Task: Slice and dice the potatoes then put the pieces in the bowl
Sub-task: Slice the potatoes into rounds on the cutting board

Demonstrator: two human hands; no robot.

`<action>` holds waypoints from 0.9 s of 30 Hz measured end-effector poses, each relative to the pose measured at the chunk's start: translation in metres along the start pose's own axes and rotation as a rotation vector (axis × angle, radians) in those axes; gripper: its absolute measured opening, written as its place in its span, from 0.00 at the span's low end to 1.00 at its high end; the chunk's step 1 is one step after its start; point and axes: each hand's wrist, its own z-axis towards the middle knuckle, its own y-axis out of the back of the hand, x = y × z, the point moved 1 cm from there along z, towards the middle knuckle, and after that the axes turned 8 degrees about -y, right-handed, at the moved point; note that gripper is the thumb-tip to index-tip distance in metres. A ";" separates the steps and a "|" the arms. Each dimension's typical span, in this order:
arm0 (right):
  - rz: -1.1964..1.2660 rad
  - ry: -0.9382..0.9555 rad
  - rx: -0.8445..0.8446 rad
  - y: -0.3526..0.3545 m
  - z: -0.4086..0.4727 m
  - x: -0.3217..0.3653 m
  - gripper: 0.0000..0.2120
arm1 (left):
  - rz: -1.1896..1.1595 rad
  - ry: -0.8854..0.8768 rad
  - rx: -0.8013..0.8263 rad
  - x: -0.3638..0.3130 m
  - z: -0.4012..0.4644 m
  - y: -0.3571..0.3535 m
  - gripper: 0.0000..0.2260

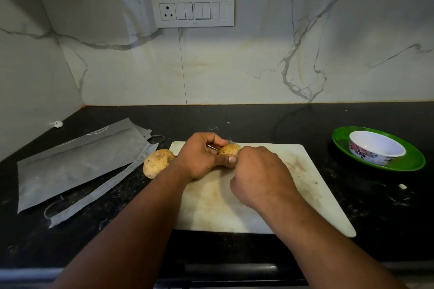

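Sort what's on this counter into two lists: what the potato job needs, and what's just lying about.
Needed:
held potato, gripped by left hand
right hand on it
second potato
cutting board
bowl

Lying about:
green plate under the bowl
grey bag
switch panel

Single head-worn wide-angle view, looking forward and down from above the near edge of the table (258,119). Close range: both forearms enter from the bottom edge, cutting board (305,171) at centre. Upper half filled by the marble wall (234,65) with switch panel (192,10).
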 end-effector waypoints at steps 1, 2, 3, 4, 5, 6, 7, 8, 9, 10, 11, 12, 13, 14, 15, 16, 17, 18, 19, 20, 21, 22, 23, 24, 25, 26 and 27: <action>0.001 0.003 -0.002 -0.001 -0.002 -0.001 0.12 | -0.001 0.004 -0.001 0.002 0.001 0.000 0.18; -0.004 0.002 0.001 -0.003 -0.007 -0.003 0.11 | -0.006 0.007 -0.001 0.004 0.002 0.000 0.16; -0.014 0.000 0.007 -0.005 -0.014 -0.005 0.11 | -0.011 0.009 -0.006 0.006 0.003 0.000 0.15; -0.028 -0.001 0.016 -0.007 -0.021 -0.006 0.11 | -0.014 0.009 -0.012 0.008 0.004 0.000 0.15; -0.038 -0.005 0.026 -0.009 -0.027 -0.008 0.11 | -0.009 0.006 -0.012 0.009 0.005 0.000 0.15; -0.040 -0.009 0.034 -0.011 -0.031 -0.009 0.11 | -0.005 0.001 -0.008 0.009 0.005 -0.001 0.15; -0.036 -0.012 0.036 -0.011 -0.032 -0.009 0.11 | -0.004 -0.006 -0.004 0.009 0.005 0.000 0.15; -0.033 -0.014 0.035 -0.010 -0.031 -0.009 0.11 | -0.009 -0.011 0.002 0.009 0.005 0.000 0.14; -0.033 -0.012 0.035 -0.010 -0.027 -0.007 0.11 | -0.016 -0.015 0.008 0.009 0.004 0.000 0.14; -0.035 -0.009 0.038 -0.011 -0.022 -0.005 0.13 | -0.026 -0.017 0.015 0.009 0.004 0.001 0.15; -0.036 -0.007 0.044 -0.011 -0.018 -0.002 0.15 | -0.033 -0.016 0.021 0.009 0.002 0.001 0.15; -0.034 -0.010 0.052 -0.011 -0.015 0.001 0.16 | -0.039 -0.014 0.023 0.008 0.001 0.000 0.15; -0.033 -0.011 0.056 -0.012 -0.013 0.003 0.17 | -0.041 -0.013 0.021 0.007 0.001 0.000 0.15; -0.033 -0.007 0.063 -0.012 -0.013 0.003 0.16 | -0.045 -0.012 0.022 0.006 0.000 0.000 0.15; -0.037 -0.001 0.077 -0.013 -0.015 0.003 0.15 | -0.051 -0.007 0.024 0.006 0.000 0.000 0.15; -0.045 0.005 0.097 -0.013 -0.018 0.002 0.13 | -0.061 -0.002 0.022 0.006 0.001 0.000 0.15; -0.056 0.011 0.118 -0.012 -0.022 0.000 0.12 | -0.070 -0.003 0.018 0.008 0.002 0.000 0.15; -0.066 0.016 0.139 -0.009 -0.027 -0.003 0.11 | -0.078 -0.003 0.015 0.009 0.003 0.000 0.16; -0.072 0.021 0.151 -0.005 -0.031 -0.006 0.10 | -0.086 -0.002 0.013 0.009 0.003 0.000 0.17; -0.075 0.025 0.151 0.000 -0.036 -0.009 0.09 | -0.095 -0.001 0.012 0.009 0.002 0.000 0.17; -0.082 0.025 0.146 0.007 -0.039 -0.013 0.06 | -0.105 0.001 0.011 0.010 0.002 0.000 0.17; -0.085 0.021 0.141 0.015 -0.043 -0.016 0.05 | -0.119 0.003 0.013 0.010 0.002 0.000 0.17; -0.084 0.014 0.131 0.022 -0.047 -0.019 0.06 | -0.128 0.005 0.015 0.010 0.002 0.000 0.17; -0.081 0.004 0.116 0.028 -0.049 -0.022 0.07 | -0.129 0.005 0.017 0.010 0.002 0.000 0.18; -0.074 -0.005 0.092 0.032 -0.050 -0.024 0.07 | -0.123 0.002 0.015 0.009 0.001 0.000 0.18; -0.058 -0.014 0.060 0.036 -0.049 -0.024 0.06 | -0.116 0.000 0.012 0.009 0.001 0.000 0.20; -0.046 -0.021 0.030 0.038 -0.048 -0.024 0.05 | -0.108 0.001 0.002 0.009 0.001 0.000 0.21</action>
